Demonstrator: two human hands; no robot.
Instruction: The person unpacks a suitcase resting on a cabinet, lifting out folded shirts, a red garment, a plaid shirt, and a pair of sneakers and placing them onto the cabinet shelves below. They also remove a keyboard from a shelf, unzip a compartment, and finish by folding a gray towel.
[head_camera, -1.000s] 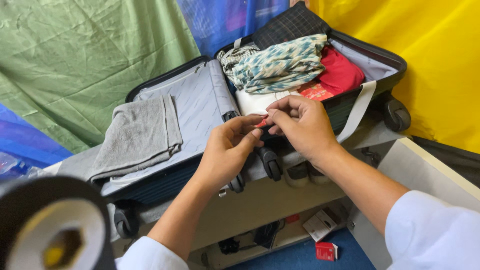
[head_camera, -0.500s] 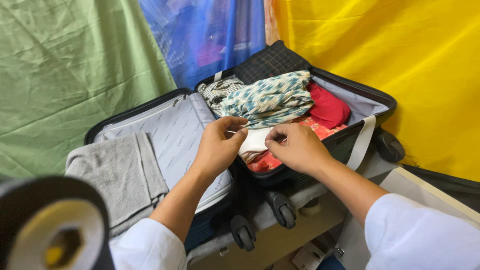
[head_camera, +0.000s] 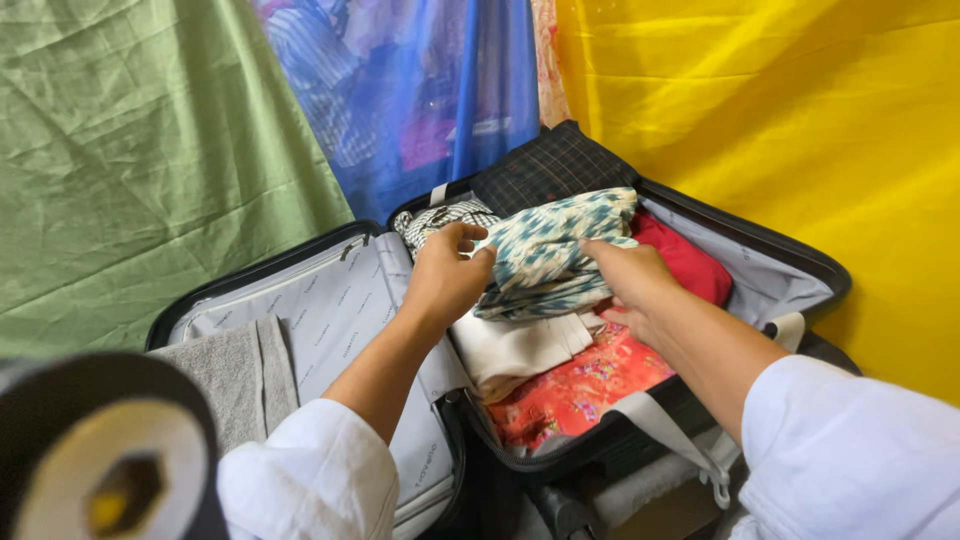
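Note:
An open dark suitcase lies before me, its right half packed with folded clothes. My left hand grips the left edge of a teal and white patterned cloth on top of the pile. My right hand holds the same cloth at its right side. Under it lie a white folded garment, a red floral fabric and a red garment. A dark checked cloth sits at the back.
The suitcase's left half has a grey zipped lining with a grey towel on it. Green, blue and yellow sheets hang behind. A black and white round object blocks the lower left corner.
Both hands moved from the suitcase's near edge, where they pinched something small, up onto the pile and took hold of the patterned cloth. The view shifted closer to the suitcase.

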